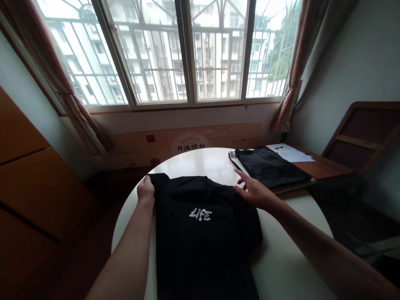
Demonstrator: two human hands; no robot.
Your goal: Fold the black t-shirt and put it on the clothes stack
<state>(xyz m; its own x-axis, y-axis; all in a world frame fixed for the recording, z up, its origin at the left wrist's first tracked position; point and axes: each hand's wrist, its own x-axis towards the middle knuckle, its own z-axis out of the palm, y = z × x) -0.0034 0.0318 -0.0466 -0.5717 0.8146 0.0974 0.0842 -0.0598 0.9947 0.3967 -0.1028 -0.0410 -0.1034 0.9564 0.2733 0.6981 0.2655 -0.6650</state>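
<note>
A black T-shirt (200, 246) lies spread on a round white table (200, 156), its small white lettering upside down from where I look. My left hand (146, 191) is closed around the far left corner of the shirt, fingers wrapped over the edge. Over the far right part of the cloth, my right hand (250, 189) has its fingers stretched out and apart, with nothing held in them. I cannot tell if its fingertips touch the fabric. On the right, a sleeve-like part of the shirt bulges past the body. The near end runs out of view.
A stack of folded black cloth (271, 166) rests at the table's far right. Beyond it are white papers (290, 153) with a pen on a brown wooden surface (331, 163). A wooden chair (356, 133) leans at right; an orange-brown cabinet (28, 187) stands left.
</note>
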